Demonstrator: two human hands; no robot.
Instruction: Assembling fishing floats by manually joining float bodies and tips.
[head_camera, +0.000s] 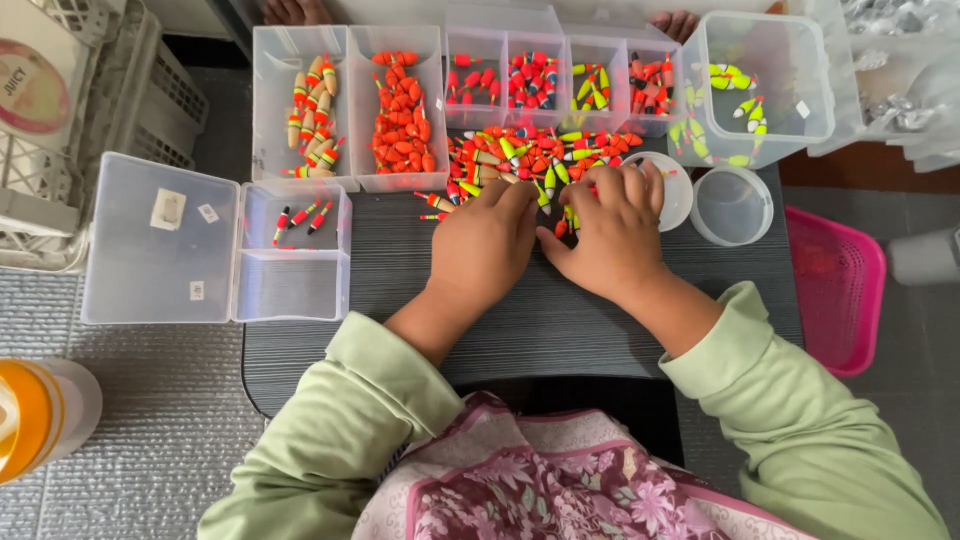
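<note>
pale green sleeves (330, 420) run up from the flowered cloth nearest the camera onto the dark ribbed tabletop (560, 320). taking the loose heap of small orange, red and yellow-green fishing floats (520, 152) as landmark: the left hand (483, 245) lies palm down at its near edge, fingers curled into the floats, and the right hand (612, 232) sits just right of it, thumbs almost touching, fingers bent over the heap's near right side. both look cupped to rake or pick, but i cannot tell whether either pinches a float. left of the heap stands an open clear plastic box with a few slim floats (295, 250), likely parked within reach. beyond the heap, a row of clear plastic bins (400, 100) holds floats sorted by kind. right of it rest two round clear cups (732, 205).
</note>
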